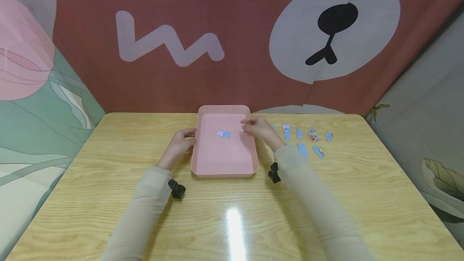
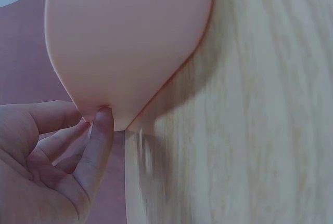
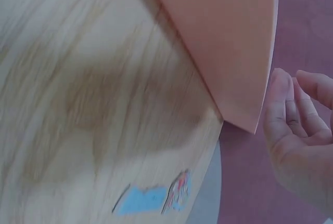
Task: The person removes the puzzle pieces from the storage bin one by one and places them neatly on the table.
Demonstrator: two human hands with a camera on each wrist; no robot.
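Note:
A shallow pink tray point(image 1: 224, 160) lies at the back middle of the wooden table. On its floor are joined or adjoining flat pieces, one lilac and one blue point(image 1: 226, 135), that look like puzzle pieces. My left hand point(image 1: 179, 144) pinches the tray's left rim, the thumb pressed to the outer wall in the left wrist view. Over the tray's right rim hovers my right hand point(image 1: 258, 128), fingers loosely bent with nothing between them. The right wrist view shows that hand point(image 3: 302, 130) beside the tray wall point(image 3: 223, 42).
Several flat blue and multicoloured pieces point(image 1: 302, 150) lie in two rows on the table right of the tray, some partly hidden by the right arm. A patterned cloth point(image 1: 174, 88) hangs behind the table's back edge.

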